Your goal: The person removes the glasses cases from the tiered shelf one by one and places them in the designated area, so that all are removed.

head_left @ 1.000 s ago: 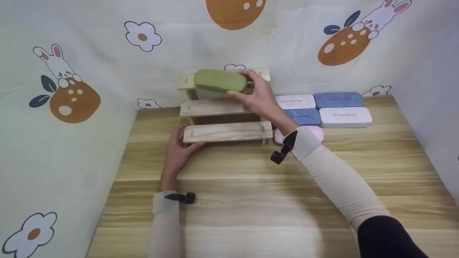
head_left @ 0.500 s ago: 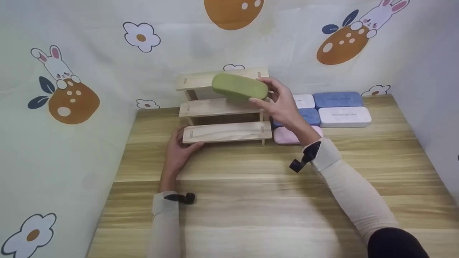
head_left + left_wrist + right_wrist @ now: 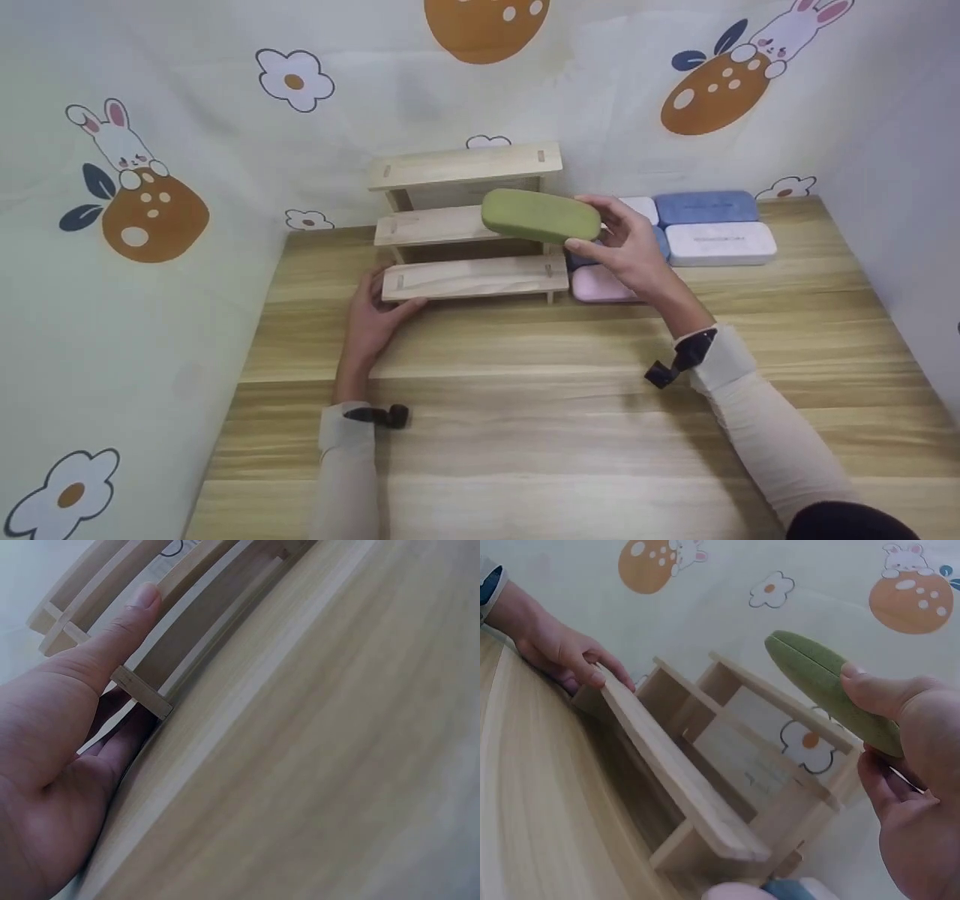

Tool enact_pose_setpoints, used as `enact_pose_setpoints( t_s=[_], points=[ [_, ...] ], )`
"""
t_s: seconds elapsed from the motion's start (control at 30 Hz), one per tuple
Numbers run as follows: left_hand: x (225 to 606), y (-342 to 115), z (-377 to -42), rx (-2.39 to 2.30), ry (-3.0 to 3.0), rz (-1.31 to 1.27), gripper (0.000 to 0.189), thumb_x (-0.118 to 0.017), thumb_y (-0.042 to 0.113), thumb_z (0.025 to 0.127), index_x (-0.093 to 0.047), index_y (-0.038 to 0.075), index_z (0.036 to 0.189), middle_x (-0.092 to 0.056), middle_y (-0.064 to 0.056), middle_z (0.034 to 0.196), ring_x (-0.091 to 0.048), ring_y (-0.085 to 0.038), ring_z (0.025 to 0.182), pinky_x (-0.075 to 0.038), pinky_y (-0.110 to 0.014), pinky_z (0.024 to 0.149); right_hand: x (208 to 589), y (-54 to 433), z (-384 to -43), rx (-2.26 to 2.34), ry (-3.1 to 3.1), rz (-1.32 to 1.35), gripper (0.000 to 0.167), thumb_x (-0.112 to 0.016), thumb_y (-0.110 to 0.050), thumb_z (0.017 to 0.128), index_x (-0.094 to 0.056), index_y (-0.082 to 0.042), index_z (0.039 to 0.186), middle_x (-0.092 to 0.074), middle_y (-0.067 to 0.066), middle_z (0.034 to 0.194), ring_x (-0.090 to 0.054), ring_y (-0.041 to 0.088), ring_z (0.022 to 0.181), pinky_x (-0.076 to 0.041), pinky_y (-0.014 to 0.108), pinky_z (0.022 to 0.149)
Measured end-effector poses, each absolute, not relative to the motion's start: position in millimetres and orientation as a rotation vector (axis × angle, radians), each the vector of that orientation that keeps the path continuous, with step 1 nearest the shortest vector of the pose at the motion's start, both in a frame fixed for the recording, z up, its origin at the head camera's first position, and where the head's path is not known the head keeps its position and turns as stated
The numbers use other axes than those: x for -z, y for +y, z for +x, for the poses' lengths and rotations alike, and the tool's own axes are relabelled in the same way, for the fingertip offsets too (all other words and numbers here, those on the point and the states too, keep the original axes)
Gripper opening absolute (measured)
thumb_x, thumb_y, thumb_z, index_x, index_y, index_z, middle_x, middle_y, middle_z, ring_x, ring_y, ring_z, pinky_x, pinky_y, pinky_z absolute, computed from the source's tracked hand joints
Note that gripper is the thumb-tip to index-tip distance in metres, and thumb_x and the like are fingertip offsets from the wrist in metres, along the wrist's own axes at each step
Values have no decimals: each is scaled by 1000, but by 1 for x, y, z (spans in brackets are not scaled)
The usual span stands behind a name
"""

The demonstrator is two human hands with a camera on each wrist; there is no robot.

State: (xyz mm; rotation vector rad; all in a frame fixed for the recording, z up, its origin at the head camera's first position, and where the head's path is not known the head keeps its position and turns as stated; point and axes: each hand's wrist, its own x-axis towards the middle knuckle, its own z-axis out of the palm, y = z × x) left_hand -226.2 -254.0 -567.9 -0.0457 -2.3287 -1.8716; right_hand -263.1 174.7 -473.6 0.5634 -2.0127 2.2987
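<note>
My right hand [image 3: 630,247] pinches one end of a green glasses case [image 3: 540,214], thumb on one side and fingers on the other. The case is aloft, overlapping the middle step in the head view; its seam shows in the right wrist view. Below it stands a three-step wooden display rack [image 3: 472,279]. My left hand [image 3: 371,319] grips the left end of the lowest step. In the left wrist view its thumb [image 3: 127,626] lies along the step's edge, with the other fingers partly hidden behind the end board.
Right of the rack several glasses cases lie on the wood-grain table [image 3: 525,420]: a blue case [image 3: 707,208], a white case [image 3: 721,244] and a pink case [image 3: 604,285] among them. Behind the rack rises a printed cloth backdrop [image 3: 390,82].
My right hand has carried the green glasses case from over the top step down and to the right. My left hand has stayed on the rack.
</note>
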Motion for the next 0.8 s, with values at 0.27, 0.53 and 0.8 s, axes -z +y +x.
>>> enact_pose_setpoints(
  t_s=[0.27,0.53,0.8],
  points=[
    [568,-255,-225,1844,-2356,-40,88,-99,30,81,-52,9,152,-67,-3,151,-66,-20,133,-54,-24,106,488,205,-251,-2342,-1992,521,68,-85,10,87,-58,1,148,-64,14,147,-63,22,131,-57,27,108],
    [567,-254,-225,1858,-2355,-40,83,-98,27,83,-53,15,151,-65,-2,152,-65,-19,134,-54,-22,104,503,229,-247,-2385,-1971,443,67,-80,13,89,-57,1,151,-63,12,147,-67,20,125,-59,26,104],
    [567,-255,-225,1827,-2382,-21,89,-99,34,81,-52,13,154,-64,-2,154,-63,-16,137,-52,-32,111,513,253,-243,-2418,-1963,381,67,-77,14,91,-55,1,153,-61,10,147,-67,22,125,-60,27,102]
  ],
)
